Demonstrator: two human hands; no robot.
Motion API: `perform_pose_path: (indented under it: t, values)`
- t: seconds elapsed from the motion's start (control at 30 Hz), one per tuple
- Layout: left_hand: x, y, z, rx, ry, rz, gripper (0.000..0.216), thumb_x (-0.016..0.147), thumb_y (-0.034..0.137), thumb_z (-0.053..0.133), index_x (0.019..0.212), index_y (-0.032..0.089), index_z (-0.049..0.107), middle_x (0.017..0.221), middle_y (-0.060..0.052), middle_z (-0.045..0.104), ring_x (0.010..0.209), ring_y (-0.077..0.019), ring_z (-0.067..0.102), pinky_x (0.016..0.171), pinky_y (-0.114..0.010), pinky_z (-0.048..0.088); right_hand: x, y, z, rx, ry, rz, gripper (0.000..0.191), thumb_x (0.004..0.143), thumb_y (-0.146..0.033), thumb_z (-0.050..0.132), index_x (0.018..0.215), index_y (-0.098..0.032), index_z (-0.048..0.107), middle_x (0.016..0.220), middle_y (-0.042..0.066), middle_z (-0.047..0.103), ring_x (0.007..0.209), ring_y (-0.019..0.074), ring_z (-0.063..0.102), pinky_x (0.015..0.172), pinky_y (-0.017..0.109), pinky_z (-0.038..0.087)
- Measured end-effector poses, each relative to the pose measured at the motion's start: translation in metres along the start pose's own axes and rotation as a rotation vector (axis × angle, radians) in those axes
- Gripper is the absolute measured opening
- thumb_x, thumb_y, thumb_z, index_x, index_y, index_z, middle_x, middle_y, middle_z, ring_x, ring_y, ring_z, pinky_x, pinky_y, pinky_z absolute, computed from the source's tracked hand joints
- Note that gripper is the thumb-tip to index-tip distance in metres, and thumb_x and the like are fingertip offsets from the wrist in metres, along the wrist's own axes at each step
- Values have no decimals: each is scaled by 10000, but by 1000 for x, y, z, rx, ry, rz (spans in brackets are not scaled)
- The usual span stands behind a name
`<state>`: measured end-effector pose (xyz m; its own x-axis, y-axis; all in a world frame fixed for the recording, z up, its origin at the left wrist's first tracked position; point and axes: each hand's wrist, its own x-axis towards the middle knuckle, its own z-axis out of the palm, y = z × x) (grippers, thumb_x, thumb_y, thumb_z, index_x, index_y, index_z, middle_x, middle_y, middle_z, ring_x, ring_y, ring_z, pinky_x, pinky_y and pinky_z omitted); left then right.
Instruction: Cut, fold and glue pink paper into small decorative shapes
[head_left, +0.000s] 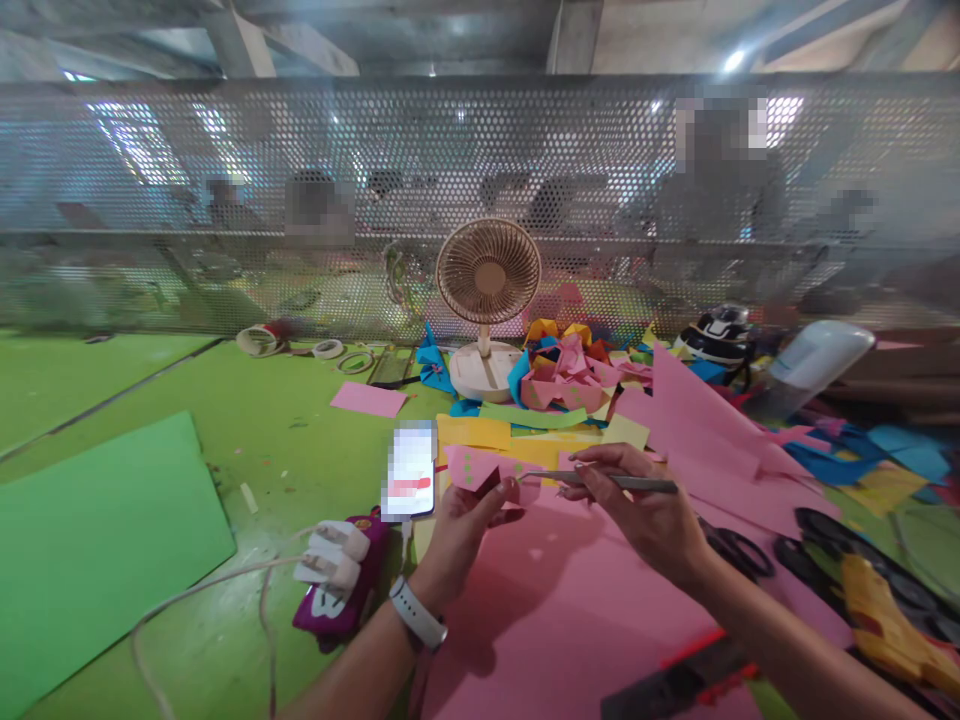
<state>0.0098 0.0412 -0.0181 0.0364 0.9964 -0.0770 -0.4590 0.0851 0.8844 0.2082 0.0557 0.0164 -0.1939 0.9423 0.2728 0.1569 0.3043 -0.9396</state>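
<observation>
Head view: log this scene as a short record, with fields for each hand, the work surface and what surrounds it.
Left hand: the hand pinches a folded pink paper piece with green dots
Right hand: the hand grips a slim grey tool, tip at the pink piece; contact unclear
Under the hands: large pink sheet on a green table
Left side: lit phone, white plugs, green sheet
Beyond: fan, folded paper pile
Backdrop: perforated screen

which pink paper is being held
The small green-dotted pink piece at the tip of the tweezers: the left hand grips it, while the other pink papers are unheld.
</observation>
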Motion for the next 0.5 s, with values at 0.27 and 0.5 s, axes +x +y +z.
perform_pose_path:
  t: [0.27,0.5]
  values:
    - [0,1,0,-1,-1,-22,218,678,253,751,858,162,670,834,-57,670,787,-189,625,698,-314,538,-3,-1,2,-65,12,-33,230,840,-375,580,972,-188,565,792,55,716,725,195,703,624,258,568]
    - [1,-3,-2,71,-10,0,203,728,264,710,898,166,657,862,-64,667,801,-197,621,711,-331,540,-5,-5,2,-164,-10,-128,172,862,-327,553,989,-212,570,799,25,701,716,170,701,609,219,559]
